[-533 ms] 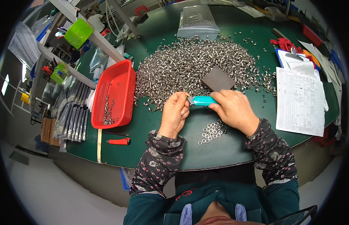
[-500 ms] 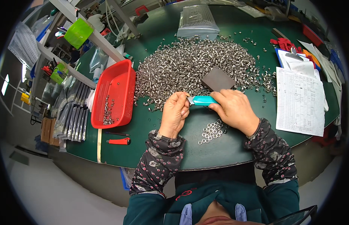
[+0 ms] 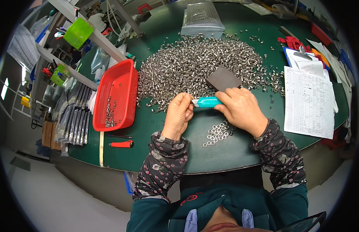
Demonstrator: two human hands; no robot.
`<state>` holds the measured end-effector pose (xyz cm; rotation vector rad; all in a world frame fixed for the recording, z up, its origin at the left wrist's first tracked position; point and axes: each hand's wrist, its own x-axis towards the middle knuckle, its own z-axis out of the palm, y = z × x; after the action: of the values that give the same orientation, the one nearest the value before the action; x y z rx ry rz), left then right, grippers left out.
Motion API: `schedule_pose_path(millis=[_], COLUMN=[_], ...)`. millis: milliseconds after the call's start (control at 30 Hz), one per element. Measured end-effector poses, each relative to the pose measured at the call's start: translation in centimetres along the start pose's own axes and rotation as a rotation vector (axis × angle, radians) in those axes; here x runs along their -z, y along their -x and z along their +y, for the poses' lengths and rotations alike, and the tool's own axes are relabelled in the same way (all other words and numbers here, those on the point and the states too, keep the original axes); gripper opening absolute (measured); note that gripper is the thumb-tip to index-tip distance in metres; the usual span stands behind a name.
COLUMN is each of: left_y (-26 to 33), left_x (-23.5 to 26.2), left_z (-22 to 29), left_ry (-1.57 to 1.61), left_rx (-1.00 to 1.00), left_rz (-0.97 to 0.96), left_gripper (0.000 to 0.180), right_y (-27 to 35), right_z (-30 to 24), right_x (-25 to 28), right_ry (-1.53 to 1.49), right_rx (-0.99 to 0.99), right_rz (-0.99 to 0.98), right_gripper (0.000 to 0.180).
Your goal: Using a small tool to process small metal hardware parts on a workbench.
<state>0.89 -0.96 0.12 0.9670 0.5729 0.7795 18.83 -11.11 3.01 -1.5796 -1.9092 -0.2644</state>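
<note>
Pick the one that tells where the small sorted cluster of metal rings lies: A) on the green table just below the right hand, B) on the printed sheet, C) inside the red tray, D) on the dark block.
A: the rings lie on the bare green table, just toward the person from the right hand, which grips a teal knife.

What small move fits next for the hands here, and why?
Probably draw the blade of the teal knife across the small part pinched in the left hand: the right hand holds its tip right at those fingers, above the small ring cluster.
</note>
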Motion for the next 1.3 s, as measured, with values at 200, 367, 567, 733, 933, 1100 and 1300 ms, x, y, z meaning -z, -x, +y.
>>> schedule_pose_path(millis=[200, 367, 567, 733, 933, 1100, 1300], left_y=[-0.2, -0.2, -0.1, -0.1, -0.2, -0.1, 0.1], left_x=[0.7, 0.7, 1.3, 1.3, 1.2, 0.9, 0.4], left_z=[0.2, 0.7, 1.2, 1.2, 1.2, 1.2, 1.3], left_ry=[-0.032, -0.066, -0.072, -0.107, -0.151, -0.209, -0.116], left_rx=[0.067, 0.133, 0.246, 0.35, 0.413, 0.406, 0.256], left_rz=[-0.044, -0.072, -0.169, -0.213, -0.239, -0.224, -0.118], left_gripper=[0.021, 0.022, 0.02, 0.021, 0.019, 0.019, 0.021], right_y=[0.0, -0.1, -0.3, -0.6, -0.8, -1.0, -0.9], right_z=[0.1, 0.2, 0.6, 0.7, 0.6, 0.7, 0.4], right_x=[0.2, 0.6, 1.1, 1.5, 1.8, 1.6, 2.1], right_ry=[-0.008, 0.021, 0.055, 0.08, 0.138, 0.241, 0.204], right_rx=[0.035, 0.067, 0.14, 0.179, 0.233, 0.31, 0.215], right_rz=[-0.004, -0.029, -0.069, -0.044, 0.004, 0.114, 0.128], right_gripper=[0.024, 0.024, 0.028, 0.024, 0.023, 0.024, 0.022])
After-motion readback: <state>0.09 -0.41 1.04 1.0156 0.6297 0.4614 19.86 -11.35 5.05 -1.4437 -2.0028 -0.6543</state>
